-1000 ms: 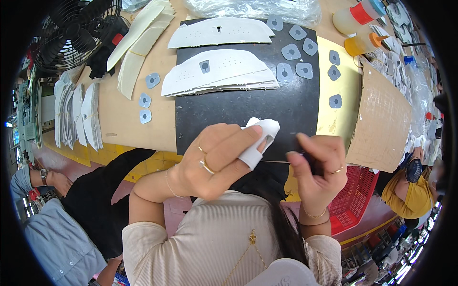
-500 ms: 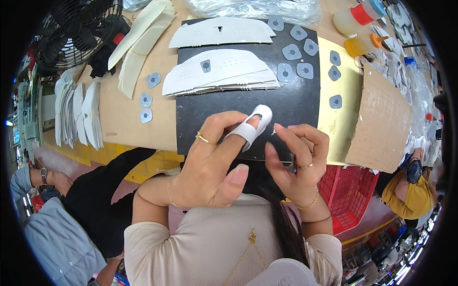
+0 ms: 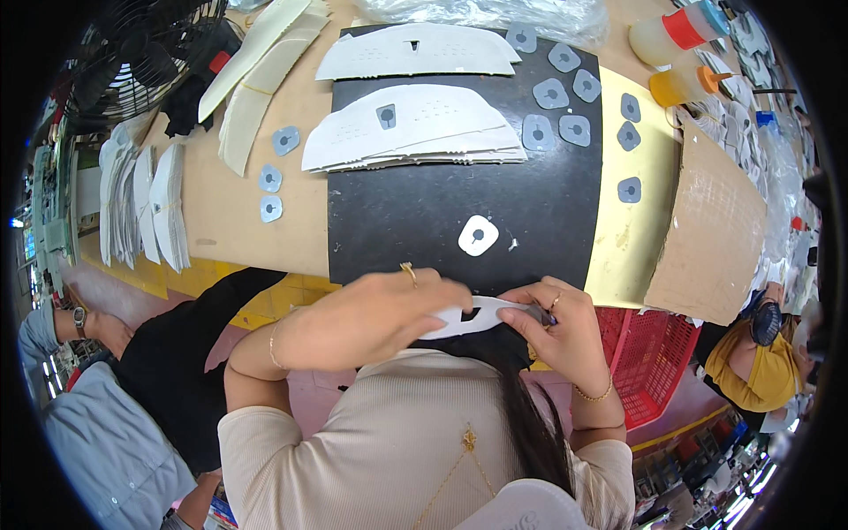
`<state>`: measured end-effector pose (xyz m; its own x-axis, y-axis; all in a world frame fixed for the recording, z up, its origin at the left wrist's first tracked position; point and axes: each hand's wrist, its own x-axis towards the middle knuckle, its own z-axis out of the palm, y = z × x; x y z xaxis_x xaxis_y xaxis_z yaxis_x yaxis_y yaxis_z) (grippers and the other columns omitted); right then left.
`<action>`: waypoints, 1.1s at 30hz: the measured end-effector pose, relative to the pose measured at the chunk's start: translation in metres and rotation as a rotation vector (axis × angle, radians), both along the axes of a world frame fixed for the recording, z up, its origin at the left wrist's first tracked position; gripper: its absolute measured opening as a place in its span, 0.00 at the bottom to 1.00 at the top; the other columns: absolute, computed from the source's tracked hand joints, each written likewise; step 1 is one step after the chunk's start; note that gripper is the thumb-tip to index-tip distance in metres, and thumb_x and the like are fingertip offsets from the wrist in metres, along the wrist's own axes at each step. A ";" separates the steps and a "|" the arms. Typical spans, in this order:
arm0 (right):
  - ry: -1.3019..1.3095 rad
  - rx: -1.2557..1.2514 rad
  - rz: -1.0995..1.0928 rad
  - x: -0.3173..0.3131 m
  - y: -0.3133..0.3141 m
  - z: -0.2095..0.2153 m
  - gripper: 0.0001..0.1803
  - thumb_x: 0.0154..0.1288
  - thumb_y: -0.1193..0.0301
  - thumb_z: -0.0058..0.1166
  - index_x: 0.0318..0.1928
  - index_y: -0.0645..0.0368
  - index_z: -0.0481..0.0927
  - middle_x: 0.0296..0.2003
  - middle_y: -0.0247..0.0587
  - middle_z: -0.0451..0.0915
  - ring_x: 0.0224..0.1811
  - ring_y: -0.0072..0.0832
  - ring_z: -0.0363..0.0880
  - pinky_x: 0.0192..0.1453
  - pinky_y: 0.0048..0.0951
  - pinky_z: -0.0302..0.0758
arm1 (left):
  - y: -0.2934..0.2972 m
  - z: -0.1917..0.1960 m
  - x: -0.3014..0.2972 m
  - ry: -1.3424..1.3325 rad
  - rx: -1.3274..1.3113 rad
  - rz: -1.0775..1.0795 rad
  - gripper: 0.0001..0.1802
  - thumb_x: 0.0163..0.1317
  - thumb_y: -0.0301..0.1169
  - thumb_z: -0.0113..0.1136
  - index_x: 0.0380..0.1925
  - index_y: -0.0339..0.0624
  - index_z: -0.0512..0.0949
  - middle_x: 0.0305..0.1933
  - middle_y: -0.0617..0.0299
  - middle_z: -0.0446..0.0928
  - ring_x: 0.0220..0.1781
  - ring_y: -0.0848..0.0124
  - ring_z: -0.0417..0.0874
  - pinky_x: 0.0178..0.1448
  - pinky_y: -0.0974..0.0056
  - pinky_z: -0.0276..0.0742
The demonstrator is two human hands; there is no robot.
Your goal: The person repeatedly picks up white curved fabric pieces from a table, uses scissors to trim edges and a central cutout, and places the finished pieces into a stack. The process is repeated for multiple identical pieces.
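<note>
A white curved piece (image 3: 449, 329) with a dark cut-out near its middle lies between my two hands at the near edge of the black mat (image 3: 415, 216). My right hand (image 3: 565, 325) pinches its right end between thumb and fingers. My left hand (image 3: 380, 314), a little blurred, has bent fingers on its left end. Just beyond, a small white patch (image 3: 469, 243) with a dark keyhole-shaped opening lies flat on the mat. Farther back are a stack of white curved pieces (image 3: 424, 119) and another stack (image 3: 371, 59) behind it.
Grey patches (image 3: 549, 94) lie at the mat's right, more on a yellow sheet (image 3: 636, 230). Beyond stand a cardboard sheet (image 3: 711, 230) and two bottles (image 3: 676, 86). Bundled pieces (image 3: 166, 212) and a black fan (image 3: 141, 53) are left; a red basket (image 3: 649, 353) sits below.
The white patch that was curled round my left fingers now lies on the mat. Both hands have come nearer my body and hold the white curved piece.
</note>
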<state>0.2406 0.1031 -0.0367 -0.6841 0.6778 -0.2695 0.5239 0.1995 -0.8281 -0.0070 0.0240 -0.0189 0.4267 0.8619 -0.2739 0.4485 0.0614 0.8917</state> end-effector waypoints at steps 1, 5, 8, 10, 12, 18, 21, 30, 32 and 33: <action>0.038 -0.073 -0.056 0.000 -0.002 -0.004 0.10 0.55 0.69 0.72 0.35 0.61 0.88 0.22 0.38 0.77 0.23 0.27 0.71 0.29 0.28 0.66 | 0.004 -0.002 -0.002 -0.052 -0.124 0.087 0.23 0.62 0.28 0.63 0.58 0.41 0.71 0.41 0.51 0.78 0.40 0.53 0.82 0.41 0.56 0.78; -0.018 -0.018 -0.006 0.006 0.000 -0.010 0.13 0.54 0.67 0.72 0.35 0.62 0.87 0.24 0.38 0.77 0.25 0.25 0.71 0.30 0.27 0.66 | 0.014 -0.028 -0.004 -0.021 -0.176 0.214 0.14 0.58 0.27 0.67 0.45 0.39 0.80 0.36 0.51 0.81 0.41 0.55 0.84 0.45 0.58 0.78; -0.008 -0.063 -0.026 0.005 0.002 -0.012 0.14 0.56 0.66 0.71 0.37 0.64 0.86 0.26 0.41 0.79 0.25 0.27 0.73 0.30 0.27 0.68 | 0.005 -0.041 0.004 0.010 0.061 0.286 0.06 0.58 0.28 0.68 0.31 0.36 0.83 0.53 0.53 0.77 0.40 0.58 0.83 0.46 0.59 0.77; 0.019 -0.143 -0.078 0.003 0.002 -0.015 0.15 0.58 0.65 0.69 0.39 0.64 0.85 0.27 0.44 0.81 0.27 0.32 0.76 0.32 0.29 0.72 | 0.001 -0.039 0.008 0.032 0.131 0.343 0.06 0.59 0.28 0.67 0.32 0.36 0.83 0.60 0.53 0.74 0.38 0.61 0.83 0.44 0.61 0.78; 0.030 -0.148 -0.074 0.002 0.008 -0.017 0.16 0.60 0.64 0.68 0.39 0.65 0.85 0.24 0.44 0.80 0.25 0.30 0.76 0.30 0.28 0.72 | 0.002 -0.032 0.010 -0.077 -0.108 0.397 0.06 0.57 0.27 0.69 0.31 0.35 0.84 0.64 0.55 0.72 0.38 0.69 0.82 0.42 0.67 0.77; -0.116 -0.210 -0.060 0.005 0.021 -0.018 0.14 0.62 0.65 0.67 0.38 0.65 0.85 0.20 0.43 0.79 0.17 0.27 0.72 0.25 0.28 0.69 | -0.007 -0.035 0.014 -0.189 -0.259 0.408 0.05 0.58 0.26 0.67 0.31 0.35 0.83 0.66 0.55 0.71 0.33 0.75 0.81 0.39 0.70 0.76; -0.129 -0.226 -0.073 0.005 0.024 -0.017 0.13 0.61 0.65 0.67 0.38 0.64 0.85 0.20 0.43 0.79 0.17 0.27 0.72 0.25 0.28 0.68 | -0.009 -0.036 0.015 -0.166 -0.210 0.392 0.05 0.60 0.27 0.66 0.32 0.36 0.82 0.67 0.55 0.70 0.32 0.73 0.82 0.38 0.68 0.76; -0.092 -0.045 -0.133 -0.001 0.030 -0.018 0.12 0.59 0.65 0.69 0.36 0.62 0.86 0.21 0.42 0.81 0.20 0.30 0.77 0.27 0.27 0.71 | -0.004 -0.049 0.017 -0.146 -0.113 0.626 0.12 0.59 0.27 0.71 0.41 0.36 0.81 0.33 0.62 0.83 0.31 0.82 0.78 0.34 0.73 0.73; -0.116 -0.097 -0.166 -0.007 0.038 -0.019 0.13 0.57 0.65 0.70 0.35 0.62 0.86 0.21 0.42 0.81 0.20 0.28 0.78 0.27 0.26 0.71 | 0.001 -0.047 0.016 -0.183 -0.205 0.724 0.14 0.59 0.27 0.71 0.44 0.37 0.80 0.34 0.62 0.83 0.30 0.83 0.77 0.30 0.76 0.71; -0.112 -0.083 -0.161 -0.008 0.044 -0.021 0.13 0.56 0.65 0.71 0.35 0.62 0.86 0.21 0.41 0.81 0.20 0.27 0.78 0.27 0.26 0.72 | 0.001 -0.051 0.013 -0.172 -0.162 0.728 0.17 0.59 0.27 0.72 0.47 0.39 0.78 0.34 0.62 0.83 0.28 0.84 0.76 0.25 0.78 0.66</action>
<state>0.2321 0.1474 -0.0577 -0.5314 0.7482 -0.3973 0.6331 0.0391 -0.7731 0.0065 0.0255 -0.0696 -0.1853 0.8969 -0.4016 0.1009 0.4239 0.9001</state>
